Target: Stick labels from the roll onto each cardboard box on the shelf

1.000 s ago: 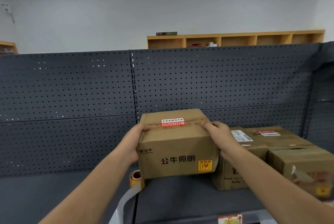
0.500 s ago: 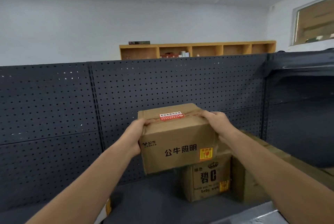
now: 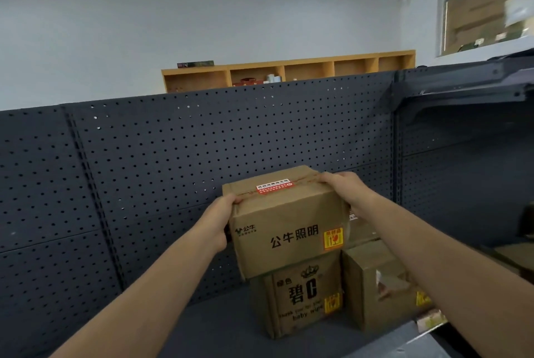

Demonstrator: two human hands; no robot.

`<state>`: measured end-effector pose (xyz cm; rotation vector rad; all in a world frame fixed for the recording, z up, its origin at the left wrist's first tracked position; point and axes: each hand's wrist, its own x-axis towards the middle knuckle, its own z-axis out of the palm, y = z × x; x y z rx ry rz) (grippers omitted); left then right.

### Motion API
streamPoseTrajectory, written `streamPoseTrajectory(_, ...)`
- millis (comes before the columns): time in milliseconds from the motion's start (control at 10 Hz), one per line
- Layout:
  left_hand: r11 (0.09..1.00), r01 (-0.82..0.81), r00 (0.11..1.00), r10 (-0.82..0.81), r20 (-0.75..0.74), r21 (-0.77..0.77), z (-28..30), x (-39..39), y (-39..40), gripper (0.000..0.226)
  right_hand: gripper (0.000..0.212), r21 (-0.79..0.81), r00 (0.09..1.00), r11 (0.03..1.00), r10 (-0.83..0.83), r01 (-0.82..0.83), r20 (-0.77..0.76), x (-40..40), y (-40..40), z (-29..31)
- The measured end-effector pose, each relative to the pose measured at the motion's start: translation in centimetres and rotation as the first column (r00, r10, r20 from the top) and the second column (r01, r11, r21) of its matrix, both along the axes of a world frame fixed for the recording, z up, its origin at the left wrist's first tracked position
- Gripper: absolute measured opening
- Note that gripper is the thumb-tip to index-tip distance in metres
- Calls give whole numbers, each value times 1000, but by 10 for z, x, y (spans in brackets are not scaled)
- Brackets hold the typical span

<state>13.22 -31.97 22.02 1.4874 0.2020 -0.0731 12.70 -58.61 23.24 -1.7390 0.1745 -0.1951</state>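
Nearest the camera, two bare forearms reach forward and up over the dark shelf (image 3: 219, 326). The left hand (image 3: 218, 221) wraps the upper left corner of a cardboard box (image 3: 286, 230), fingers curled over the top edge and the thumb side pressed to the left face. The right hand (image 3: 345, 188) grips the upper right corner, fingers closed over the taped seam. Both hands are clamped on the box, which sits at a slight tilt on, or just above, a lower box (image 3: 303, 299) printed with a crown; I cannot tell if the weight is fully down yet.

The held box already wears a yellow label (image 3: 333, 238) on its front, near the lower right, and a red and white sticker (image 3: 274, 186) across the top seam. The lower box shows a yellow label too, and so does the box to its right (image 3: 384, 291). The label roll is not in view.

The step appears to be stacking a finished box. To do it well, bring the bottom down flat, square its front face with the box beneath so the label faces outward, and push it back toward the pegboard (image 3: 173, 169) before letting go. Release one hand at a time, as the overhang on the left could tip it.

Beyond the pegboard, a wooden cubby shelf (image 3: 289, 71) stands against the white wall.
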Motion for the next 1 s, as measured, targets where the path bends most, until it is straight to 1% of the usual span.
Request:
streamPoseTrajectory(100,999,-4,1000,4,4,39,3,10,-8,28,44,17,1000,1000,2,-2,-13,8,-8,-3)
streamPoseTrajectory(200,998,-11,1000,11,0,65,4,14,-12,20,31,16,1000,1000,1,-1,-12,15,-11,-6)
streamPoseTrajectory(300,995,-13,1000,12,7,94,1,14,-16,16,24,25,1000,1000,-6,6,-6,21,-13,-8)
streamPoseTrajectory(400,992,-22,999,19,28,124,-1,14,-17,19,26,15,1000,1000,-2,2,-4,23,-11,-9)
streamPoseTrajectory(500,982,-29,999,20,50,187,-1,19,-16,31,28,28,1000,1000,-10,9,5,25,-11,-12)
streamPoseTrajectory(600,964,-33,998,17,65,264,1,19,-15,34,24,46,999,998,-40,39,23,26,-10,-15)
streamPoseTrajectory(700,951,-36,996,8,91,307,0,20,-11,35,28,23,996,997,-78,77,47,28,-10,-17)
streamPoseTrajectory(800,945,-51,994,15,110,324,2,18,-11,37,37,-58,990,991,-118,123,76,30,-11,-16)
streamPoseTrajectory(900,952,-48,994,16,108,303,4,13,-10,35,32,-171,981,971,-147,168,131,28,-11,-8)
streamPoseTrajectory(1000,964,-41,993,10,120,261,7,5,-5,41,28,-270,960,935,-174,231,217,17,-6,2)
